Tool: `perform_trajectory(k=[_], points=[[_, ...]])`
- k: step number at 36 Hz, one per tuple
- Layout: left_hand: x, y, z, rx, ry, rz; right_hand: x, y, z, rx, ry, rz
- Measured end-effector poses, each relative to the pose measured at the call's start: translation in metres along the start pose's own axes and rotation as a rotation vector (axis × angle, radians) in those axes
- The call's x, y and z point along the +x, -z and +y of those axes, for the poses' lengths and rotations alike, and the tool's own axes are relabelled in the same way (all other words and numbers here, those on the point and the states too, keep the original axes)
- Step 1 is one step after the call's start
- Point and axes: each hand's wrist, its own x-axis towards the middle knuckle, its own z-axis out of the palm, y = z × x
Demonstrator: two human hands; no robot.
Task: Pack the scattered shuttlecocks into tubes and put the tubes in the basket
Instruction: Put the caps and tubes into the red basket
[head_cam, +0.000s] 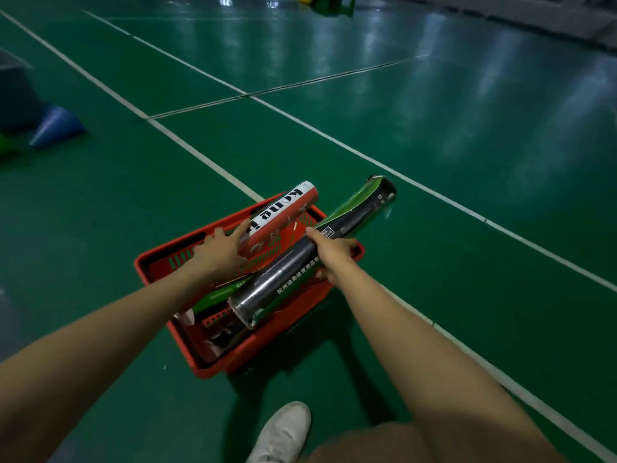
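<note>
Head view: red basket (217,367) sits on the green floor (417,135), just past a white shoe (283,432). Right hand (330,259) wraps round the middle of a black tube (283,279), held slanting over the basket, far end past the rim. Left hand (220,252) lays its thumb against the near end of a red tube (283,212) that leans on the far rim; I cannot tell if the fingers grip. A green tube (220,292) lies inside. A blue cone (56,125) stands far left.

Head-worn wide-angle camera looks forward and down, close over a basket (287,325) on the court floor (434,145)
</note>
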Motion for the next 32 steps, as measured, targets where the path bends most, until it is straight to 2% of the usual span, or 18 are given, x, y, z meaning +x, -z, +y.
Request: perform_trajectory(k=[7,14,21,26,28,32], points=[[0.040,-0.027,-0.030,0.099,0.035,-0.082,0.025,-0.058,0.025,0.015,-0.178,-0.057],[0.081,-0.060,-0.047,0.196,0.102,-0.146,0.046,-0.102,0.052,-0.108,-0.284,-0.065],[0.108,-0.081,-0.051,0.355,0.067,-0.163,0.065,-0.117,0.080,-0.139,-0.396,-0.080],[0.117,-0.101,-0.048,0.315,0.020,-0.201,0.077,-0.122,0.089,-0.102,-0.466,-0.029],[0.118,-0.111,-0.050,0.339,-0.030,-0.182,0.082,-0.119,0.087,-0.214,-0.399,-0.026],[0.118,-0.126,-0.056,0.345,-0.035,-0.165,0.078,-0.117,0.079,-0.756,-0.208,-0.204]])
